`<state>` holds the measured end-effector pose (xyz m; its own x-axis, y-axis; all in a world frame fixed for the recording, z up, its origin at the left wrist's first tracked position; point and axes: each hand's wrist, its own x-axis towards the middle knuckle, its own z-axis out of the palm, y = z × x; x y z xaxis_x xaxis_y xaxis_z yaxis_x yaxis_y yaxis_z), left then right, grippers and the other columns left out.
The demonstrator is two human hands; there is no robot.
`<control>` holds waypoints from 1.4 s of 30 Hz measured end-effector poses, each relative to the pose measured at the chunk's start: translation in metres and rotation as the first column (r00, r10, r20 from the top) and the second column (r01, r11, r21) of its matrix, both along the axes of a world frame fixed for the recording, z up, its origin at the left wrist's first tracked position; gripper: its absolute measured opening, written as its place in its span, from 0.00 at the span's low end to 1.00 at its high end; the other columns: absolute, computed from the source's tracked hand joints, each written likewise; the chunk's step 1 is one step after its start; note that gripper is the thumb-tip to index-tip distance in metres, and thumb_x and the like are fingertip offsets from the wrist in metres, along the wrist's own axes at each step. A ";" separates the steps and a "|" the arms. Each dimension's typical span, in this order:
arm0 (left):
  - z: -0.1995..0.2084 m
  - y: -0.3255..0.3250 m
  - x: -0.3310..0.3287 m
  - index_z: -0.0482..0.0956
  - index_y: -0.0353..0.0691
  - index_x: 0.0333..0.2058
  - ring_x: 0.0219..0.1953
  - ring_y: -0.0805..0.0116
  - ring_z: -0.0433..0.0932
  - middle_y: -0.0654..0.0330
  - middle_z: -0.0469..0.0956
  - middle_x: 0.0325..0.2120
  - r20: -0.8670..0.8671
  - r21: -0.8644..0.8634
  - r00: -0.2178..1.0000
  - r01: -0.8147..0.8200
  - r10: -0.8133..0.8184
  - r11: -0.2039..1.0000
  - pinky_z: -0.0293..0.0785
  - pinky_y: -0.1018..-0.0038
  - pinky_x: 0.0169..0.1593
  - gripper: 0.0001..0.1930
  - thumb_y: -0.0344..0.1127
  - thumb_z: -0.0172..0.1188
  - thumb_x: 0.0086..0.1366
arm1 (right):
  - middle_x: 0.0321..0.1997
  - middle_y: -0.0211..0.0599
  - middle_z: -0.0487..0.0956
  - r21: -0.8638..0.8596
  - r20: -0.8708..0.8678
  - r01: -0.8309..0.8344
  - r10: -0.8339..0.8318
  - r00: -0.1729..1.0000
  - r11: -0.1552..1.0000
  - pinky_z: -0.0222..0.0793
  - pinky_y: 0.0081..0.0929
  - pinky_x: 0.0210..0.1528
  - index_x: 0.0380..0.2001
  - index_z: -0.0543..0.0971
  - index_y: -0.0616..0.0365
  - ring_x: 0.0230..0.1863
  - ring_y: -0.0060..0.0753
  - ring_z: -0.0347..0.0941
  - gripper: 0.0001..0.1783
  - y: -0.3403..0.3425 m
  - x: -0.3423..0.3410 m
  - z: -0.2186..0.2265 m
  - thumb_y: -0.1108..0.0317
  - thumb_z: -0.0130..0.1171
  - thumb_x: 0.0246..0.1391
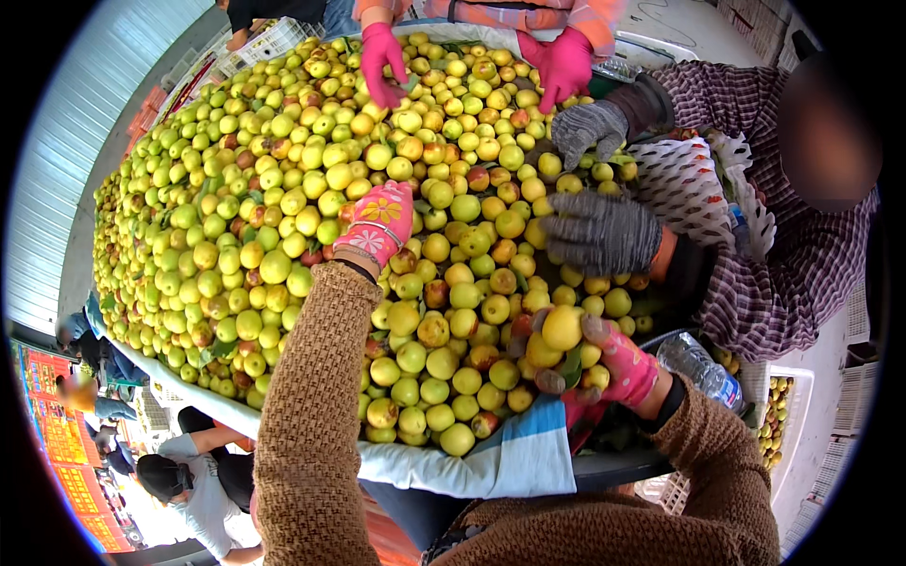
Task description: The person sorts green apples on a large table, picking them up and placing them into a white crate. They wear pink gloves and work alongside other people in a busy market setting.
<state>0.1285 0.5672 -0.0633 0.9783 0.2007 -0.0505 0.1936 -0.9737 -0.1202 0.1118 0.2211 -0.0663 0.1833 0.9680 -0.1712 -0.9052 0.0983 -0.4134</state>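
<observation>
**Left hand (pixel 377 224) on the fruit heap (pixel 274 266), right hand (pixel 623 366) curled around fruit**

Left hand: pink flowered glove, back of the hand uppermost, resting among the fruit near the middle of the heap. Fingers largely out of sight; cannot tell how far open it is or whether it has hold of anything.

Right hand: pink glove, bare fingertips, partly closed. A yellow fruit (pixel 562 327) sits at the fingertips, with more fruit bunched just below it and a green leaf (pixel 572 364) among them. Position: above the near right part of the heap, beside the blue-and-white sheet (pixel 528 453) draped over the near edge.

Heap: round fruit, mostly green to yellow, some with reddish-brown patches. Both forearms wear a brown knitted sleeve (pixel 316 406).

Surroundings: at the right, a co-worker in a plaid shirt (pixel 764 292) has two grey gloves (pixel 604 232) over the fruit, fingers spread on the nearer one. White foam netting (pixel 678 179) lies near that person's arms. Across the heap, another co-worker's pink gloves (pixel 379 64) touch the fruit. A clear plastic bottle (pixel 696 366) lies just beyond the right wrist; farther right, a white crate (pixel 800 415) contains fruit.
</observation>
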 end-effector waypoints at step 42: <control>0.066 -0.505 -0.110 0.69 0.45 0.49 0.53 0.55 0.67 0.53 0.67 0.49 0.852 -0.187 0.265 0.960 -0.452 0.210 0.64 0.60 0.55 0.25 0.45 0.59 0.52 | 0.50 0.40 0.71 0.165 0.387 0.920 -0.882 0.271 0.355 0.71 0.35 0.51 0.52 0.67 0.52 0.56 0.37 0.67 0.23 -0.358 -0.075 0.005 0.51 0.47 0.61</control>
<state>0.0181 0.0625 0.0025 0.4565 -0.4443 0.7708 -0.8719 -0.3960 0.2881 0.0366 -0.1365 -0.0615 0.9887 0.1290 0.0758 -0.0375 0.7044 -0.7089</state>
